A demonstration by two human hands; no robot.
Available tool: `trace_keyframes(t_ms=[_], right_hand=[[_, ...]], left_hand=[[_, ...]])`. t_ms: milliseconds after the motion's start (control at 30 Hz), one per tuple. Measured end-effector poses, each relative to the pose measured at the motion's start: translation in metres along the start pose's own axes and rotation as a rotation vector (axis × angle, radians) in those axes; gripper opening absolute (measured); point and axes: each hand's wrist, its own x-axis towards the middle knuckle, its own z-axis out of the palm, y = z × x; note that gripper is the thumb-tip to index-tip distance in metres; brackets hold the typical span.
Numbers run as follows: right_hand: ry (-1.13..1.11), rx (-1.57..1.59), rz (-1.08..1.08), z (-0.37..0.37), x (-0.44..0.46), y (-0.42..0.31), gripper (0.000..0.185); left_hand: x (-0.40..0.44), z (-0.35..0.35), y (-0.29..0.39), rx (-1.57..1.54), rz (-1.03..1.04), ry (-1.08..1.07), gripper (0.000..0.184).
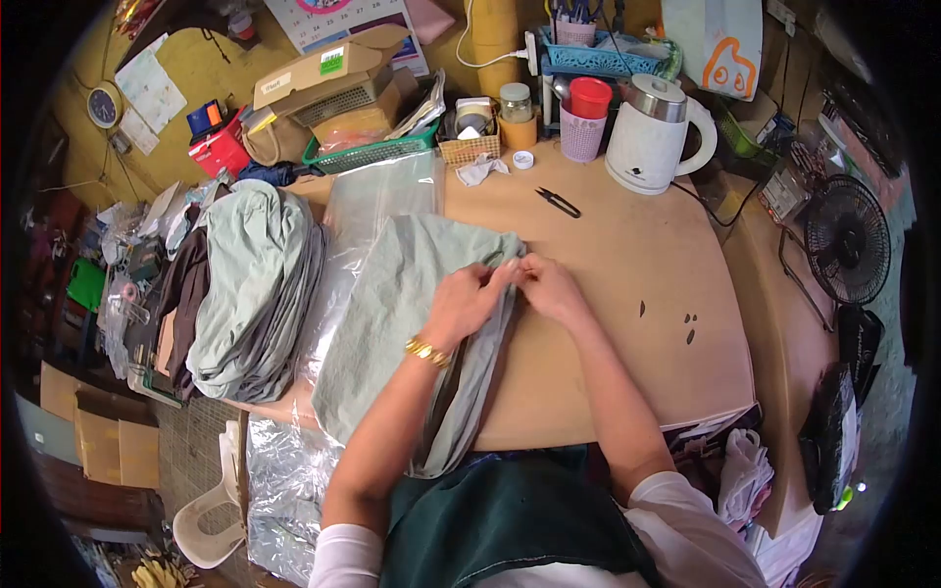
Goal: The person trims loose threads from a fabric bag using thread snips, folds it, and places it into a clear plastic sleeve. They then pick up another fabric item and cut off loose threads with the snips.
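Pale green cloth: here it is, flat on the worktop (pixel 627 392), right in front of the wearer; the pale green cloth (pixel 387 294) hangs slightly over the near edge, probably so the far corner sits within easy reach.
Left hand: the left hand (pixel 469 297) comes in over the cloth, thumb and fingers pinching its far right corner; the forearm lies across the fabric, which likely helps keep it from sliding.
Right hand: the right hand (pixel 549 286) meets it at that same corner, fingertips drawn together on the edge; two pinches so close suggest a small spot needing fine control (exactly how much fabric each one grips, I can't tell from here).
Clear plastic: the clear plastic (pixel 384 191) runs beneath and left of the cloth, perhaps a smooth layer to lay things on.
Cloth pile: over on the left, the cloth pile (pixel 253 265) sits heaped, beside the work rather than under the arms.
Black snips: the black snips (pixel 559 202) lie beyond the hands, near enough to grab.
White kettle: the white kettle (pixel 642 142) stands at the back, presumably safer away from the elbows.
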Motion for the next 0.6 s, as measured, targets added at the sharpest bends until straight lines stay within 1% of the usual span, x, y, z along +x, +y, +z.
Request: trace_keyframes(t_ms=[67,100,167,200,233,300,333,367,433,467,500,567,600], right_hand=[[0.240,-0.009,-0.421,0.018,0.002,0.015,0.032],[0.251,-0.003,-0.424,0.019,-0.003,0.014,0.032],[0.044,0.454,-0.070,0.015,-0.010,0.012,0.038],[-0.020,0.654,0.035,0.008,-0.009,0.014,0.037],[-0.017,0.666,0.036,0.003,-0.008,0.009,0.037],[-0.065,0.975,0.241,-0.009,-0.014,-0.003,0.037],[0.013,0.958,0.260,-0.010,-0.022,-0.019,0.032],[0.011,0.965,0.263,-0.002,-0.018,-0.015,0.032],[0.003,0.877,-0.079,0.013,-0.012,-0.007,0.029],[0.059,0.860,-0.068,0.018,-0.011,-0.003,0.026],[0.058,0.860,-0.065,0.019,-0.010,0.000,0.026],[0.085,0.921,-0.085,0.019,-0.005,0.006,0.022],[0.087,0.921,-0.085,0.017,-0.005,0.007,0.022]], left_hand=[[0.021,0.022,-0.001,0.049,0.048,0.227,0.049],[0.025,0.022,-0.001,0.055,0.058,0.226,0.049],[0.025,0.017,-0.007,-0.012,0.107,0.279,0.046],[0.023,0.012,-0.011,-0.117,0.121,0.237,0.044],[0.018,0.008,-0.012,-0.108,0.123,0.230,0.044],[0.004,0.002,-0.008,-0.341,0.051,0.058,0.045],[-0.001,0.002,0.000,-0.379,0.045,0.034,0.047],[0.000,0.003,0.001,-0.373,0.041,0.030,0.047],[0.006,0.000,0.008,-0.218,-0.004,-0.010,0.048],[0.008,-0.003,0.012,-0.048,0.035,0.000,0.047],[0.010,-0.001,0.011,-0.049,0.032,-0.001,0.047],[0.013,0.003,0.008,-0.009,0.158,0.128,0.043],[0.013,0.006,0.008,-0.009,0.159,0.126,0.043]])
